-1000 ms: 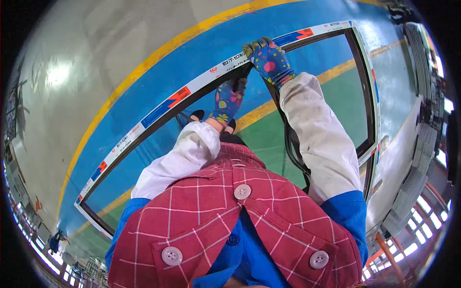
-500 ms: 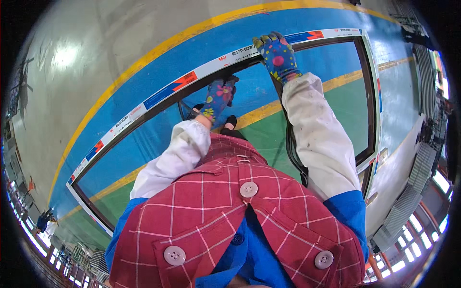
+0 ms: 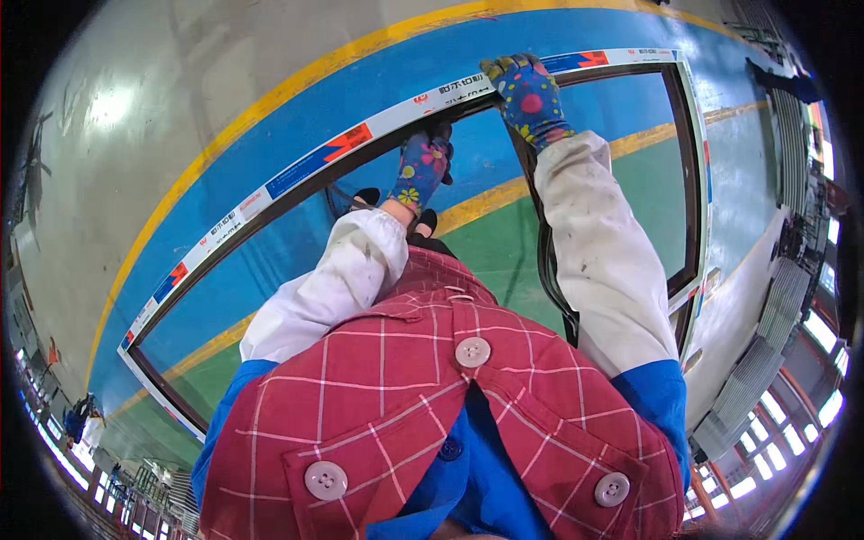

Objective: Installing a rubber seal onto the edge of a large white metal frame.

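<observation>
The floor was painted in broad zones: smooth grey at the upper left, then a curved yellow band, then blue, with a second yellow stripe dividing the blue from a green area nearer the wearer. Its surface was glossy, and a bright patch of glare lay on the grey. The wearer's dark shoes stood on the floor near the second stripe. Toward the right rim were ribbed grey stacks; whether they sat directly on the floor was unclear. Whether the large frame touched the floor could not be told either.
</observation>
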`<state>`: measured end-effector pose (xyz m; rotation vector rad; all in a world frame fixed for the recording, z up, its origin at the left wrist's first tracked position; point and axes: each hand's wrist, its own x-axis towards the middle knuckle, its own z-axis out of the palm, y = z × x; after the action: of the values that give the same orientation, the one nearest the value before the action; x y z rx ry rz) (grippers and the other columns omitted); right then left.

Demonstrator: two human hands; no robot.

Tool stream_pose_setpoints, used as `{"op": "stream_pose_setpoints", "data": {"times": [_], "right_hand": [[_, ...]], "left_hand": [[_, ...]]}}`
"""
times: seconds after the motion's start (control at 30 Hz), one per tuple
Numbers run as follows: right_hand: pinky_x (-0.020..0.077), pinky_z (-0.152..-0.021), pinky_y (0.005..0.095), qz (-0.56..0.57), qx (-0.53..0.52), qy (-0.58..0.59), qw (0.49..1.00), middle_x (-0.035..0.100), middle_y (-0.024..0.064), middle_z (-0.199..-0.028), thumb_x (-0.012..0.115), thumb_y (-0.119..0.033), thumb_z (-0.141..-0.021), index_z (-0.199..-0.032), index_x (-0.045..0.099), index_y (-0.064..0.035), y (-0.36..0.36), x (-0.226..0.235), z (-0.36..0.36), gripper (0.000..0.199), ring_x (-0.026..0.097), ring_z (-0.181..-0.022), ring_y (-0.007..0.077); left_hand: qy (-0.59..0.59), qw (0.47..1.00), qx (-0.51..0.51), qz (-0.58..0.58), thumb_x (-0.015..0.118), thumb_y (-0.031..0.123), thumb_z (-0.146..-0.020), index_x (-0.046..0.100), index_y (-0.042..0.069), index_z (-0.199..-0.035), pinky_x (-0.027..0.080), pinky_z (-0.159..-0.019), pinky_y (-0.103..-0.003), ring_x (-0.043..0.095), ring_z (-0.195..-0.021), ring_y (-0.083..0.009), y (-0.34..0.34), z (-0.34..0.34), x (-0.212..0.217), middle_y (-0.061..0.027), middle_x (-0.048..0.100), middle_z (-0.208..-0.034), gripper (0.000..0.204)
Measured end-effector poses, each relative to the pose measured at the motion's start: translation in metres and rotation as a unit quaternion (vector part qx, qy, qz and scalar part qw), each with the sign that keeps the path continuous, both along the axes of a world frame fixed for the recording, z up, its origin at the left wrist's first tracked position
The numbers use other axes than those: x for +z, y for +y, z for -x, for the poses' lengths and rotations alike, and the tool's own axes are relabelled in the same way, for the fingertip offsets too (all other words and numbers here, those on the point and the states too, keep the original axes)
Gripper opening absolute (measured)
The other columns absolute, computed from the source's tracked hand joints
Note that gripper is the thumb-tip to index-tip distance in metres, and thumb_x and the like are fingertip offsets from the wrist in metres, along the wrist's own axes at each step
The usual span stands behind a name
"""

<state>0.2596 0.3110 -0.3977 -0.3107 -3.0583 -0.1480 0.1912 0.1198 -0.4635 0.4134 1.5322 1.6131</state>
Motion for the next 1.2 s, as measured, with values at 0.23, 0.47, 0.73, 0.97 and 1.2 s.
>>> {"op": "stream_pose_setpoints", "data": {"times": [0.23,0.47,0.73,0.97,1.2], "right_hand": [[0.0346,-0.094,0.0409,0.084,0.028,0.095,0.992,0.057,0.0100,-0.109,0.069,-0.032,-0.066,-0.108,0.057,-0.0115,-0.002,-0.004,-0.001,0.048,0.051,-0.104,0.0276],[0.0338,-0.095,0.0407,0.066,0.014,0.052,0.996,0.056,0.0096,-0.110,0.069,-0.029,-0.067,-0.112,0.055,-0.0123,-0.004,-0.002,0.004,0.050,0.050,-0.106,0.0264],[0.0356,-0.097,0.0410,-0.067,0.030,0.072,0.995,0.052,0.0090,-0.113,0.059,-0.017,-0.072,-0.124,0.046,-0.0090,-0.030,-0.018,0.003,0.054,0.048,-0.106,0.0254],[0.0363,-0.098,0.0419,-0.063,-0.012,0.181,0.981,0.052,0.0069,-0.111,0.052,-0.007,-0.074,-0.124,0.048,-0.0117,-0.035,-0.037,-0.001,0.050,0.049,-0.106,0.0258],[0.0352,-0.099,0.0438,-0.084,0.006,0.235,0.968,0.052,0.0063,-0.108,0.054,-0.008,-0.072,-0.123,0.049,-0.0112,-0.033,-0.044,0.001,0.051,0.048,-0.106,0.0250]], "left_hand": [[-0.214,0.974,0.069,0.012,0.051,0.012,-0.083,0.059,0.004,-0.093,0.041,-0.036,-0.026,0.052,-0.049,-0.0130,0.006,0.001,-0.037,-0.0042,0.059,-0.070,0.015],[0.057,0.997,0.059,-0.005,0.053,0.025,-0.087,0.058,0.009,-0.092,0.037,-0.031,-0.030,0.047,-0.039,-0.0172,0.006,-0.009,-0.084,-0.0038,0.050,-0.057,0.017],[0.125,0.992,0.033,0.006,0.057,0.019,-0.084,0.055,0.006,-0.095,0.044,-0.042,-0.027,0.053,-0.050,-0.0163,0.005,-0.007,-0.041,-0.0042,0.056,-0.066,0.016],[0.193,0.979,-0.050,0.030,0.057,0.022,-0.085,0.059,0.003,-0.090,0.046,-0.053,-0.031,0.057,-0.058,-0.0211,-0.008,0.004,-0.032,-0.0066,0.059,-0.069,0.020],[0.378,0.889,-0.156,0.206,0.053,0.027,-0.084,0.059,0.007,-0.097,0.047,-0.053,-0.034,0.058,-0.061,-0.0269,-0.022,0.014,-0.020,-0.0110,0.059,-0.073,0.024]]}}
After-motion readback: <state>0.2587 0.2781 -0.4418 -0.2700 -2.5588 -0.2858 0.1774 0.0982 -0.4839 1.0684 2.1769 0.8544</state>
